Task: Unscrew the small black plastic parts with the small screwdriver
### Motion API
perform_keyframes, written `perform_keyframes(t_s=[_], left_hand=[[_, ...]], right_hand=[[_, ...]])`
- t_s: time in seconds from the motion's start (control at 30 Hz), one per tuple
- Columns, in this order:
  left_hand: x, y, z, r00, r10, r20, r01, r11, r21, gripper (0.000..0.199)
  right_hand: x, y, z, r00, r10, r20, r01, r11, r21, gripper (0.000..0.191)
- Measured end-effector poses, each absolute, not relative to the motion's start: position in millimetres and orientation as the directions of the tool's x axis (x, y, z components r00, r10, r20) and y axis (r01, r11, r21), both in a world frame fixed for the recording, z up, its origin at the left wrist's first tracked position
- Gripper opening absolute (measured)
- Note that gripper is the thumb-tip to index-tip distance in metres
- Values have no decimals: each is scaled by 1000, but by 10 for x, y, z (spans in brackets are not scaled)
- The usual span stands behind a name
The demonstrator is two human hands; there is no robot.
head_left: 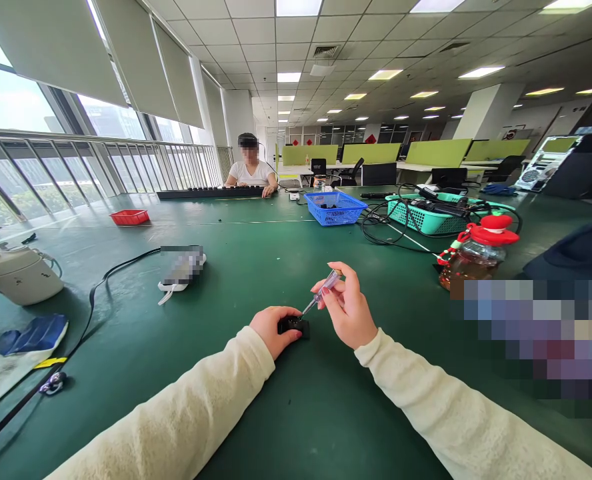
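Note:
My left hand (273, 329) is closed around a small black block-shaped part (295, 325), pinning it to the green tabletop (321, 413). Its exact kind is too small to make out, and my fingers hide its left end. In my right hand (349, 310) is a screwdriver (325, 288) with a clear handle, gripped between thumb and fingers. The screwdriver slants down to the left, and its tip is at the top of the black part. Whether the tip sits in a screw cannot be seen.
A blue basket (335, 209), a teal basket (426, 217) of cables and a red tray (129, 217) stand farther back. A red-lidded bottle (479, 250) is at right. Leftward are a corded phone-like item (182, 270) and a white pot (23, 273). Across the table sits a person (251, 175).

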State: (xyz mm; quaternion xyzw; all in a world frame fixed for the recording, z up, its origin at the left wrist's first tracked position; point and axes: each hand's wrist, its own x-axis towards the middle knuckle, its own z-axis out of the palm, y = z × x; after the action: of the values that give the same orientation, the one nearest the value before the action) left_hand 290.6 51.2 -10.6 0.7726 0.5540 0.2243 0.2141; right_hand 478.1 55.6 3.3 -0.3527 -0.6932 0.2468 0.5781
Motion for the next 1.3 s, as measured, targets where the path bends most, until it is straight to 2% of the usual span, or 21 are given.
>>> perform_keyframes(t_s=[0.13,0.23,0.33,0.43,0.67,0.83,1.17,1.3], left_hand=[[2908,508,-101,282,955,86,774,-280,568,41],[2899,519,-92,291,953,84,766,-284,577,44],[2878,547,-103,270,957,101,736,-273,620,46],[2860,572,-123,247,963,108,719,-257,645,48],[2785,592,-155,201,968,151,807,-251,534,50],[2664,668,-216,249,947,200,823,-316,471,38],[2654,679,-234,261,944,203,820,-328,469,33],[2655,666,-220,269,944,192,812,-330,482,38]], right_hand=[[4793,625,11,-32,851,525,96,525,-846,39],[4808,702,-21,74,917,393,-35,396,-918,42],[4821,762,-37,191,951,244,-201,281,-938,45],[4817,776,-31,224,958,179,-262,237,-936,47],[4767,688,-11,151,923,354,-110,371,-922,41],[4767,665,-23,109,908,404,-66,412,-909,39],[4763,677,-37,90,900,427,-19,431,-902,36],[4761,657,-20,84,888,451,4,453,-892,35]])
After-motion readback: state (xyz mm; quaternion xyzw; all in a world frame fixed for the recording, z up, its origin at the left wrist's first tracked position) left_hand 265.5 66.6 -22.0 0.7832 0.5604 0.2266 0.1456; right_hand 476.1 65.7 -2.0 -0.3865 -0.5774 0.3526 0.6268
